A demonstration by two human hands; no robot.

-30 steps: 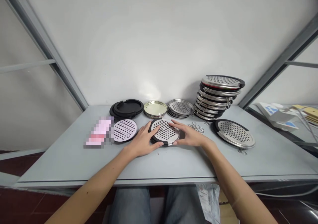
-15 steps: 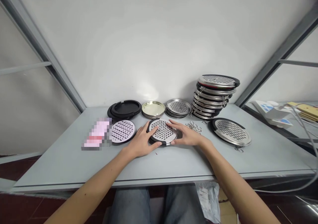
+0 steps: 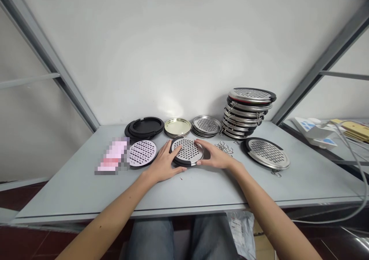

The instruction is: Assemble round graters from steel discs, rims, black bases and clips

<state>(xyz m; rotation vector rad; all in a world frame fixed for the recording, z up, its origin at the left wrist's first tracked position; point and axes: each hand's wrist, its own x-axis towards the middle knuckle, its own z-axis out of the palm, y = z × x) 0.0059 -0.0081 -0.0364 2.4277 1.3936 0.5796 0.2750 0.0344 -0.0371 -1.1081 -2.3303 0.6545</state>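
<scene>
A round disc [image 3: 188,149] with a perforated silver top and a partial black rim lies on the table in front of me, between my hands. My left hand [image 3: 165,161] grips its left side, fingers at the far left edge and on the top, thumb by the front edge. Around the right side curves my right hand [image 3: 215,154], fingertips at the far right edge and thumb on the front right rim. Bare silver rim shows along the right. Just left of my left hand rests another perforated plate [image 3: 142,152] on a dark base.
Black round trays [image 3: 145,126], gold-coloured lids [image 3: 177,127] and perforated silver lids [image 3: 206,125] stand in stacks along the wall. Small wire hooks [image 3: 224,148] lie right of centre. A tall disc stack [image 3: 248,114] and a single disc [image 3: 268,152] are farther right. A blurred pink item [image 3: 112,156] lies left.
The disc has shifted slightly between my hands, and more silver rim shows at its front right. My right thumb has moved a little up and left along that edge.
</scene>
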